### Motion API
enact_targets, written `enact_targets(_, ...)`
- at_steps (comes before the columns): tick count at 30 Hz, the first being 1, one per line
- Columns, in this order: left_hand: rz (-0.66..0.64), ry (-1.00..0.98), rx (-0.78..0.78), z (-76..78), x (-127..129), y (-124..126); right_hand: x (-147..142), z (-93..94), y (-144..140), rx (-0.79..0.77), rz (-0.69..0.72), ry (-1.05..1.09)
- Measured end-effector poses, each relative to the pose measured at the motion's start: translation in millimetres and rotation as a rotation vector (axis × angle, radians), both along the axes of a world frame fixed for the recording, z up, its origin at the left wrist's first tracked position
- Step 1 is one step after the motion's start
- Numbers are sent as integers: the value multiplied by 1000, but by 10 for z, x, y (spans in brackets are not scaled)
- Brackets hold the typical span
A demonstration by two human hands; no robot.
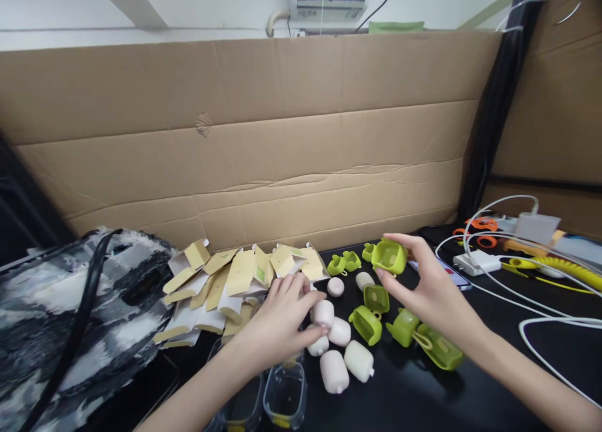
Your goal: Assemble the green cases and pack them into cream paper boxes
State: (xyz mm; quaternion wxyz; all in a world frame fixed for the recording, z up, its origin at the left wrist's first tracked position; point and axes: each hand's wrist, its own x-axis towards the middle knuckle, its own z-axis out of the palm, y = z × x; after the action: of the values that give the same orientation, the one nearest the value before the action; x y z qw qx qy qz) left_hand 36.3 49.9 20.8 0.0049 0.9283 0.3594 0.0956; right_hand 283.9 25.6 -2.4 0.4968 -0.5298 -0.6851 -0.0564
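My right hand (430, 291) holds a lime-green silicone case (389, 256) by its sides, lifted above the black table (423, 400). Several more green cases (367, 324) lie below it, one with a loop strap (439, 347). My left hand (277, 322) rests palm down on the table, its fingertips pinching a pale pink case (323, 313) at the edge of a cluster of pink and cream cases (345, 360). A heap of flat yellow-and-white cardboard boxes (235, 281) lies just behind my left hand.
A grey-black patterned bag (70, 319) with a dark strap fills the left. Small clear containers (285, 400) sit under my left forearm. White cables and chargers (484, 261) spread at the right, with a phone (451, 275) behind my right hand. A cardboard wall (282, 137) stands behind.
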Motion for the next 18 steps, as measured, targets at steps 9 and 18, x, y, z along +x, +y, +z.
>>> enact_targets(9, -11, -93, -12, -41, -4, 44, 498, -161, 303, -209, -148, -59)
enact_targets(18, 37, -819, -490, 96, 14, -19, 166, -40, 141, -206, 118, 33)
